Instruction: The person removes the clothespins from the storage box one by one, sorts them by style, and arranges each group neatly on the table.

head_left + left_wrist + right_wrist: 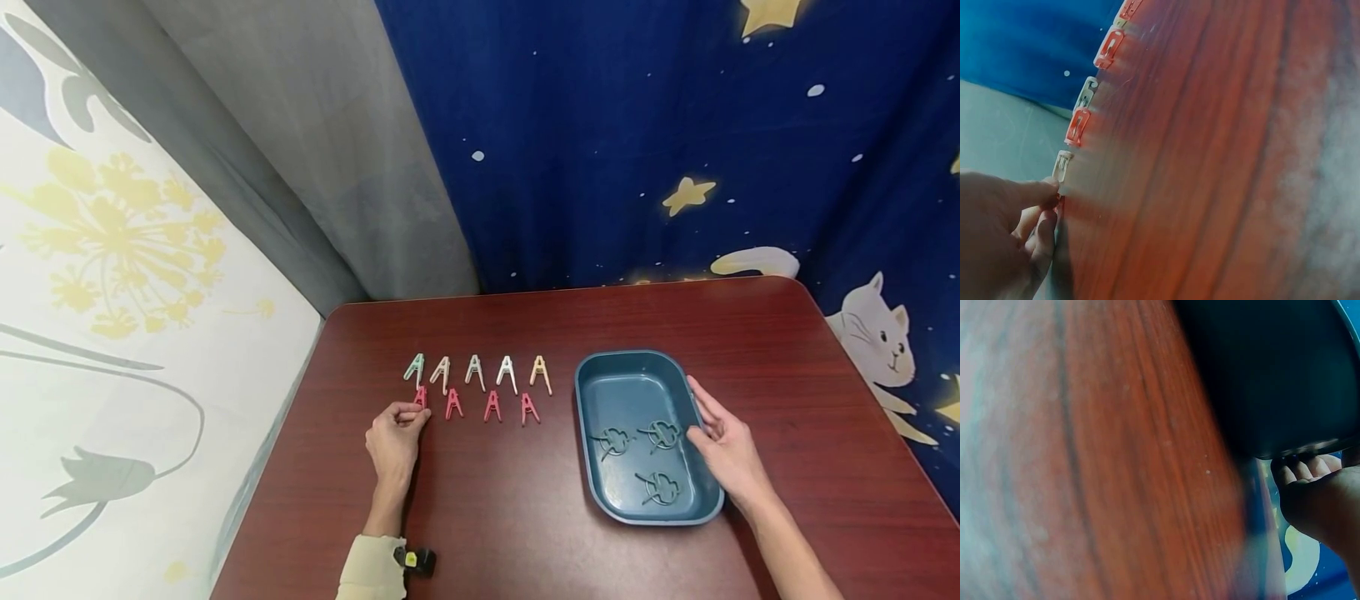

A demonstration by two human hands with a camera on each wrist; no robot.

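Note:
My left hand (393, 442) pinches the leftmost red clothespin (421, 397) of the front row, whose lower part the fingers cover. In the left wrist view, thumb and fingertips hide nearly all of it. Several more red clothespins (492, 406) lie spaced out to its right. Behind them runs a row of green, white and yellow clothespins (506, 374). On the right, my right hand (727, 450) grips the right side of a blue-grey plastic tray (634, 510), thumb over the rim and fingers outside. Inside the tray lie three dark green pieces (661, 488) with rings and thin prongs.
All of this lies on a dark red wood-grain table (495, 517) with rounded far corners. A blue star-patterned curtain (600, 167) and a grey curtain (322, 150) hang behind its far edge. A black device (420, 561) is strapped at the left wrist.

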